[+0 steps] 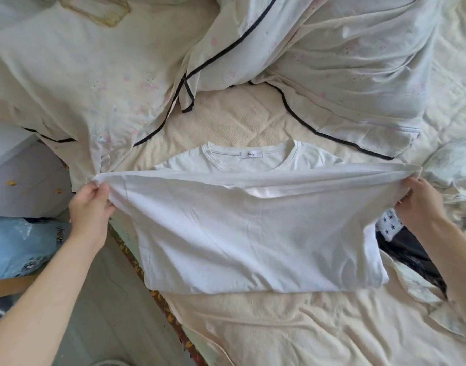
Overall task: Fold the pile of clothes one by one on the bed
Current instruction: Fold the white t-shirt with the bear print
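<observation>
Both corners of the white t-shirt (247, 233) pinched up off the cream bed (253, 326), left hand (90, 207) one end, right hand (417, 204) the other; collar flat beyond, black-trimmed bedding (332, 62) heaped further back

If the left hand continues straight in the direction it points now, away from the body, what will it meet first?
The left hand, gripping the white T-shirt at its lifted edge, points up the bed. It would probably first meet the pale garment with black trim lying just beyond its fingers, though depth is hard to judge here.

White T-shirt (253, 233) (half-folded) on bed (279, 326)
</observation>
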